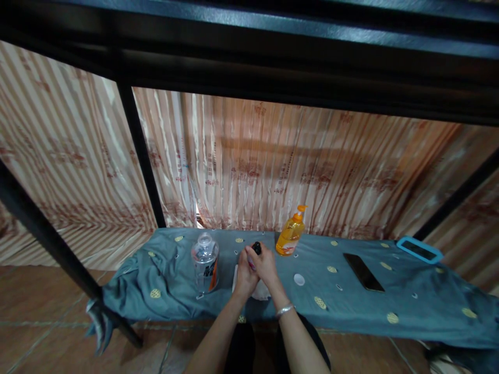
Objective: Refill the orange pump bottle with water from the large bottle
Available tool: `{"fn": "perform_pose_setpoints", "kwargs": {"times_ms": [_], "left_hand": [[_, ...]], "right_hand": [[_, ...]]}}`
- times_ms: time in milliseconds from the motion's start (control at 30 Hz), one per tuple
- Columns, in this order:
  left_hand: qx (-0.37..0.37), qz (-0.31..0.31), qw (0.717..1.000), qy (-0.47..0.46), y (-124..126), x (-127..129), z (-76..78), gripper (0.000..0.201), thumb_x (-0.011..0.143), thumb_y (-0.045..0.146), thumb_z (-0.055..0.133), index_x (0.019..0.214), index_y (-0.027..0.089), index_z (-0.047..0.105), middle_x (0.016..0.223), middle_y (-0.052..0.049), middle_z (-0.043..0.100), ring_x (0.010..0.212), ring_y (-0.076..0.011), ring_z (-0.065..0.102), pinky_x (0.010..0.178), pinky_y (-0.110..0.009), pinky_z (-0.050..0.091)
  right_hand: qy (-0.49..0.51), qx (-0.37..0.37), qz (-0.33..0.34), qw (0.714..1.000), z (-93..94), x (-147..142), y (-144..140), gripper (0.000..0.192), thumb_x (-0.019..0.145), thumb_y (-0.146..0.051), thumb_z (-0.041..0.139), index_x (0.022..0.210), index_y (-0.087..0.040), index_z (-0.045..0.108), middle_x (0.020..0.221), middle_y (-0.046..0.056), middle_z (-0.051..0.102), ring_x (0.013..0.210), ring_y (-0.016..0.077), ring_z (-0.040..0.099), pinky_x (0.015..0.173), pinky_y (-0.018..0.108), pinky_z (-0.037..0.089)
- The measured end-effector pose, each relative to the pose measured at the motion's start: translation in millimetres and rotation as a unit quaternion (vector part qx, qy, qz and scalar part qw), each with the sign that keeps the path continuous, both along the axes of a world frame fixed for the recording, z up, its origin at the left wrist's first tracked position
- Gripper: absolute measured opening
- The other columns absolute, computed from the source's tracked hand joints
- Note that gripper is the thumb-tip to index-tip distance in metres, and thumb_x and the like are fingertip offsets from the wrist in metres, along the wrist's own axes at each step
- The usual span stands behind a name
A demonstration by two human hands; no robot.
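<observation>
Hands: left hand and right hand both wrapped round a small black-topped container, lower centre of frame.
Container step: looks like handling its top, but fingers hide the exact action tbh.
Next grip: I'd guess it calls for one hand steadying while the other works the top.
Clear bottle: upright, just left of them.
Pump bottle: upright, right of them.
</observation>
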State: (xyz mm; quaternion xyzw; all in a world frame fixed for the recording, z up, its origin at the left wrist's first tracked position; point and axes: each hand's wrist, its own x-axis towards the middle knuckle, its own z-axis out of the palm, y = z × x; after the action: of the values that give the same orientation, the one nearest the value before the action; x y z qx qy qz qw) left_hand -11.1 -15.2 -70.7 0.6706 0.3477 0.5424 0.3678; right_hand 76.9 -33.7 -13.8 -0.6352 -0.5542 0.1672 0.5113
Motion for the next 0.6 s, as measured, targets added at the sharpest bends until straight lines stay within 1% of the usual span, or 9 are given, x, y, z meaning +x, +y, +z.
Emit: {"fn": "perform_pose_setpoints", "kwargs": {"times_ms": [33, 67, 100, 133, 267, 333, 400, 500, 600], "left_hand": [[0.001, -0.003, 1.000, -0.002, -1.3, -1.2, 1.9, 0.052, 0.077, 0.023, 0.067, 0.126, 0.019, 0.051, 0.121, -0.011, 0.064, 0.114, -0.0279, 0.063, 0.101, -0.046, 0.051], [0.000, -0.006, 1.000, 0.000, -2.6, -2.7, 3.9, 0.048, 0.079, 0.022, 0.065, 0.126, 0.020, 0.051, 0.120, -0.010, 0.064, 0.113, -0.0266, 0.063, 0.101, -0.044, 0.052], [-0.002, -0.007, 1.000, 0.004, -3.6, -4.1, 5.9, 0.047, 0.080, 0.020, 0.063, 0.125, 0.020, 0.052, 0.120, -0.010, 0.064, 0.112, -0.0258, 0.064, 0.100, -0.043, 0.052], [-0.003, -0.007, 1.000, 0.008, -4.4, -5.1, 7.6, 0.047, 0.079, 0.018, 0.064, 0.124, 0.021, 0.052, 0.119, -0.009, 0.065, 0.112, -0.0255, 0.064, 0.100, -0.043, 0.052], [-0.006, -0.003, 1.000, 0.016, -4.2, -2.8, 9.8, 0.062, 0.067, 0.011, 0.070, 0.124, 0.022, 0.049, 0.123, -0.009, 0.063, 0.115, -0.0266, 0.062, 0.101, -0.044, 0.051], [-0.010, 0.009, 1.000, 0.018, -2.5, 0.9, 8.3, 0.062, 0.065, 0.012, 0.071, 0.122, 0.022, 0.049, 0.122, -0.009, 0.063, 0.115, -0.0274, 0.062, 0.101, -0.045, 0.051], [-0.013, 0.022, 0.999, 0.020, -0.7, 4.0, 6.2, 0.059, 0.065, 0.014, 0.073, 0.118, 0.022, 0.049, 0.117, -0.008, 0.063, 0.114, -0.0280, 0.062, 0.101, -0.046, 0.051], [-0.016, 0.030, 0.999, 0.025, 0.8, 5.5, 3.5, 0.056, 0.066, 0.015, 0.073, 0.116, 0.021, 0.049, 0.115, -0.008, 0.063, 0.111, -0.0274, 0.062, 0.098, -0.044, 0.051], [-0.027, 0.034, 0.998, 0.036, 0.2, 4.3, 1.9, 0.060, 0.065, 0.014, 0.072, 0.118, 0.019, 0.046, 0.117, -0.009, 0.062, 0.112, -0.0267, 0.062, 0.100, -0.043, 0.050]], "right_hand": [[-0.004, -0.003, 0.006, 1.000, -0.9, -3.4, 2.5, 0.027, 0.090, -0.046, 0.064, 0.089, -0.019, 0.064, 0.078, -0.001, 0.066, 0.075, 0.0179, 0.064, 0.077, 0.040, 0.053], [-0.007, -0.004, 0.015, 1.000, -1.9, -5.4, 3.9, 0.027, 0.091, -0.045, 0.062, 0.085, -0.020, 0.063, 0.071, -0.003, 0.061, 0.068, 0.0161, 0.061, 0.072, 0.037, 0.052], [-0.008, -0.003, 0.028, 1.000, -2.7, -5.7, 4.4, 0.027, 0.092, -0.045, 0.060, 0.083, -0.020, 0.062, 0.069, -0.004, 0.059, 0.065, 0.0154, 0.059, 0.070, 0.036, 0.051], [-0.008, -0.001, 0.043, 0.999, -3.1, -4.4, 4.3, 0.027, 0.092, -0.045, 0.061, 0.084, -0.020, 0.062, 0.070, -0.004, 0.059, 0.066, 0.0154, 0.059, 0.070, 0.036, 0.051], [0.021, 0.003, 0.129, 0.991, -0.8, 12.1, 4.1, 0.030, 0.091, -0.049, 0.061, 0.088, -0.019, 0.065, 0.079, -0.001, 0.066, 0.077, 0.0180, 0.064, 0.078, 0.039, 0.052], [0.048, 0.001, 0.169, 0.984, 0.0, 21.3, 5.8, 0.033, 0.090, -0.051, 0.063, 0.094, -0.018, 0.067, 0.085, 0.000, 0.069, 0.082, 0.0193, 0.067, 0.081, 0.042, 0.054], [0.077, -0.001, 0.194, 0.978, -1.9, 27.9, 7.6, 0.035, 0.087, -0.051, 0.067, 0.099, -0.018, 0.068, 0.091, 0.002, 0.072, 0.086, 0.0203, 0.069, 0.084, 0.044, 0.055], [0.117, 0.009, 0.191, 0.975, -10.3, 31.8, 7.0, 0.037, 0.085, -0.050, 0.070, 0.105, -0.018, 0.067, 0.100, 0.005, 0.073, 0.094, 0.0224, 0.070, 0.089, 0.047, 0.056], [0.140, 0.026, 0.155, 0.978, -18.6, 29.5, 1.2, 0.038, 0.086, -0.048, 0.070, 0.108, -0.018, 0.064, 0.106, 0.006, 0.073, 0.099, 0.0236, 0.070, 0.092, 0.049, 0.056]]}}
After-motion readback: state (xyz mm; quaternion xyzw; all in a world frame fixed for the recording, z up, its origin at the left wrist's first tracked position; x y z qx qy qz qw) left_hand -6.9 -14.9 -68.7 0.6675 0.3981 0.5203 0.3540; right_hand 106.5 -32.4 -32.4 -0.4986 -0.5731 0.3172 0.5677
